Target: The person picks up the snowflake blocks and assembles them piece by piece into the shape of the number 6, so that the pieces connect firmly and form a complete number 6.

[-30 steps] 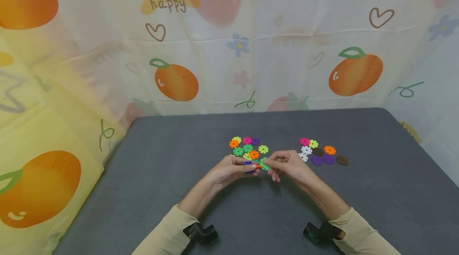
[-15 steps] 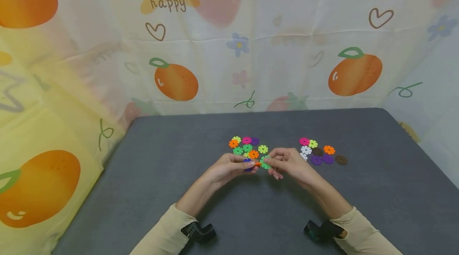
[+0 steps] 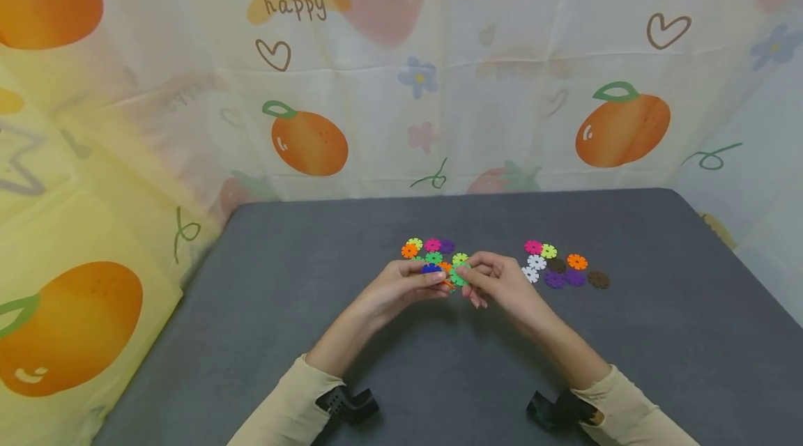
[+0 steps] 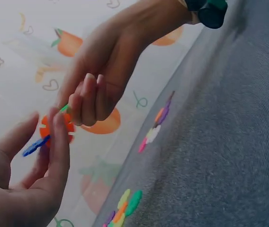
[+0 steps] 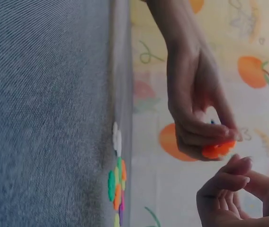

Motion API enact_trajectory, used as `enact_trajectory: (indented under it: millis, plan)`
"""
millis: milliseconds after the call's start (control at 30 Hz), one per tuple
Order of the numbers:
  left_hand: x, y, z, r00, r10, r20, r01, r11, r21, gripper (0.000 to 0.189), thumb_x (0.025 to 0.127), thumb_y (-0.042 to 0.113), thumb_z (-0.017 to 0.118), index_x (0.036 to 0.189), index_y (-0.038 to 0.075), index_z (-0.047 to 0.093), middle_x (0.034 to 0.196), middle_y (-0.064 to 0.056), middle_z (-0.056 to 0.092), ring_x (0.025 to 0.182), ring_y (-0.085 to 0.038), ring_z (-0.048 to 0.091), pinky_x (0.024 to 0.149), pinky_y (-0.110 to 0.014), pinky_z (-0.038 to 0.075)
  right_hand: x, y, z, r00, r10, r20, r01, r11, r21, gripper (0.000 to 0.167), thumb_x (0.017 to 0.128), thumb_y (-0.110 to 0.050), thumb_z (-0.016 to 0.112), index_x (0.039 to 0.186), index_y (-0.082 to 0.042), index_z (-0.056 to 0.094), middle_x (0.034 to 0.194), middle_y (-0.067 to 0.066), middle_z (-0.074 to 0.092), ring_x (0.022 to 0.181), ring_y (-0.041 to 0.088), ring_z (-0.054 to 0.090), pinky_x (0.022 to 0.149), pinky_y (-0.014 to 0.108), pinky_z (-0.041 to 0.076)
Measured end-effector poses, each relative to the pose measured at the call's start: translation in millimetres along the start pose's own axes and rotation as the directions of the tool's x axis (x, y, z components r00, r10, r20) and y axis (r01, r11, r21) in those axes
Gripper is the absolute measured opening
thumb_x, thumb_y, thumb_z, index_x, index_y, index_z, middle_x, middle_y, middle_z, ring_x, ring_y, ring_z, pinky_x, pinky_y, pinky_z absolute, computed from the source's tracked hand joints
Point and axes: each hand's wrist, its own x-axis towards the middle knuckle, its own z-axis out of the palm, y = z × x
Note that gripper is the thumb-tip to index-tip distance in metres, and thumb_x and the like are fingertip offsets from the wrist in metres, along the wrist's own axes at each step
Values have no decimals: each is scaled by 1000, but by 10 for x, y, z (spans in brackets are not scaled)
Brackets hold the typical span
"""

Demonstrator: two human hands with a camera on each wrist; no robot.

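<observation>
My left hand (image 3: 401,286) pinches a pair of notched plastic snowflake discs in mid-air. One is a blue disc (image 3: 431,268), the other an orange disc (image 5: 218,150); in the left wrist view they meet at an angle, partly behind the fingers. A green notched disc (image 3: 460,275) is held between the thumb and fingers of my right hand (image 3: 502,282), right beside the orange one. Whether the green and orange discs touch or interlock, I cannot tell.
Behind the hands lies a group of mixed-colour discs (image 3: 433,245) on the dark grey table (image 3: 314,237). Another group (image 3: 555,280), with white, purple, brown, pink and orange discs, lies to the right. A fruit-print cloth (image 3: 376,118) hangs along the table's back edge.
Both hands have risen slightly, and the right has shifted a little left. The blue and orange discs have turned in the left fingers, the orange one now slanting.
</observation>
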Motion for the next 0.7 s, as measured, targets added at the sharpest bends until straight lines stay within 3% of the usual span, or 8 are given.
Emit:
enact_trajectory:
  millis: [133,233,367,500,700]
  plan:
    - [-5,18,-9,1000,9,-24,-10,997,-73,16,96,4,58,108,-3,67,94,-3,74,90,-14,73,96,-35,56,-15,-1,-48,999,31,13,-32,998,49,31,99,-30,58,107,1,55,71,-2,67,57,12,57,54,28,50]
    - [-7,4,7,999,27,-19,-28,996,-90,22,96,3,58,115,-6,64,101,-5,73,95,-16,73,99,-37,54,-15,22,-75,997,33,72,-41,994,105,32,101,-30,54,109,0,52,77,-2,69,62,12,61,59,29,53]
    - [-15,-26,43,997,64,-34,-65,997,-33,30,95,7,61,120,-10,61,99,-4,74,91,-17,74,92,-37,58,-12,41,-79,991,19,130,-40,986,162,31,102,-30,52,109,0,50,82,1,71,67,13,65,64,29,57]
    - [-44,2,72,997,67,-35,-64,996,67,32,91,11,68,115,-10,64,90,-6,75,82,-19,75,86,-39,60,-18,26,-63,992,12,124,-32,986,164,29,101,-30,53,106,-1,51,75,0,70,61,13,63,61,29,56]
    - [-66,82,78,999,23,30,-26,992,123,36,88,11,72,117,-8,65,106,-23,71,89,-22,75,90,-45,58,-40,-27,-59,992,-57,109,41,989,144,26,100,-25,56,104,0,54,68,0,68,53,13,58,50,32,52]
